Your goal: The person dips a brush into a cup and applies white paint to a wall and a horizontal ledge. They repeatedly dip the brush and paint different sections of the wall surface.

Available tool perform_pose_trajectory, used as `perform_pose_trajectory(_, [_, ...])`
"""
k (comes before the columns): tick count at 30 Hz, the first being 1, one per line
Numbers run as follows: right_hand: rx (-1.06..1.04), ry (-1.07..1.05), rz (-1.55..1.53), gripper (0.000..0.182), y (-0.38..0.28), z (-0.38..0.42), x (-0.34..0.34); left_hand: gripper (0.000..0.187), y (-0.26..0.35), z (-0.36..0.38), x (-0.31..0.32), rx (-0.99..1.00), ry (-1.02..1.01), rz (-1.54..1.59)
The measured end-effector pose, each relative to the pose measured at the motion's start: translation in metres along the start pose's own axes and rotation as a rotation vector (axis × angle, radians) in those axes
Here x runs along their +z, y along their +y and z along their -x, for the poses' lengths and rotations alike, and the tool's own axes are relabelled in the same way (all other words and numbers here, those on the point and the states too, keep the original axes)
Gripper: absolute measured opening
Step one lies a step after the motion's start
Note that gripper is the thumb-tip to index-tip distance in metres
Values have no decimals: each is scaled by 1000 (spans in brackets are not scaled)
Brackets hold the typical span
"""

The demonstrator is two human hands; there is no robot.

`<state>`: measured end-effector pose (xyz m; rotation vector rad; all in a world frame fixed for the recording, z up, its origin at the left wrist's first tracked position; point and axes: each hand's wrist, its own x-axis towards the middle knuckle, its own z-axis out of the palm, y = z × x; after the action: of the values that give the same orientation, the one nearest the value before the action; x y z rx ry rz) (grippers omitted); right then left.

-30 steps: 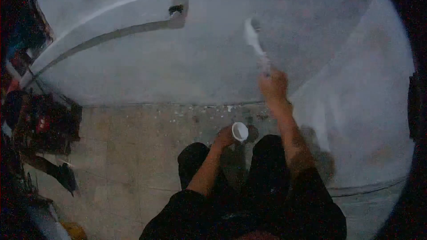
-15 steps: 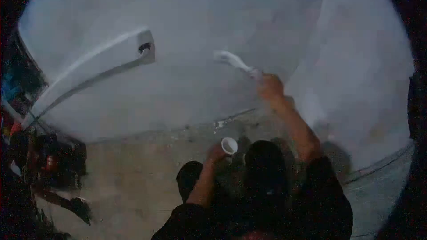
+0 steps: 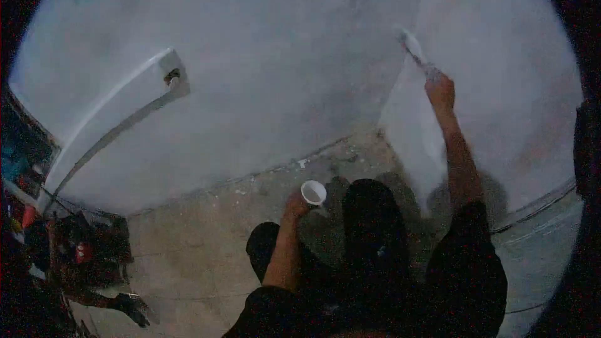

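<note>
My right hand (image 3: 440, 89) is raised toward the corner where two white walls meet, clenched around the handle of a paintbrush (image 3: 414, 49). The handle is buried in my fist; the bristle end, white with paint, slants up and to the left of my knuckles and lies against or just off the wall (image 3: 501, 87) on the right side of the corner. I cannot tell for sure whether the bristles are touching. I judge the arm is stretched out this far so the brush can reach the strip beside the corner while I stay where I stand.

My left hand (image 3: 295, 203) is low, out in front of my knees, grasping a small white cup (image 3: 313, 192). The cup is held upright with its mouth open toward me, which would keep whatever is in it from spilling and leave it free for the brush. What it holds is too dim to see.

Below are my dark trouser legs and the bare floor (image 3: 188, 238), speckled with pale flecks along the foot of the wall. At the left a white ledge (image 3: 119, 116) slopes along the other wall, with a dark opening at its end, and under it lies a heap of dark clutter (image 3: 81, 250) that I cannot make out.
</note>
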<state>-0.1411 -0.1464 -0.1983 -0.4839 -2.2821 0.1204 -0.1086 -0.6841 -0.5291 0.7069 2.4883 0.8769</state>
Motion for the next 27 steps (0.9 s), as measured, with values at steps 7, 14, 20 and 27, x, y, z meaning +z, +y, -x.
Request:
perform_pose_trajectory(7, [309,-355,-273,33,-134,87,30,86,-1,-7,0,-12,0,18])
perform_pose_trajectory(14, [121,-572,-371,39,-224,158,78,88,-2,-21,-12,-50,77,53])
perform_pose_trajectory(20, [433,-410,-867,36,-203,234,153,89,32,-17,-78,29,266,134])
perform_pose_trajectory(27, [845,-811,-1374,37,-163,249,217,91,175,-1,-238,414,231,-24])
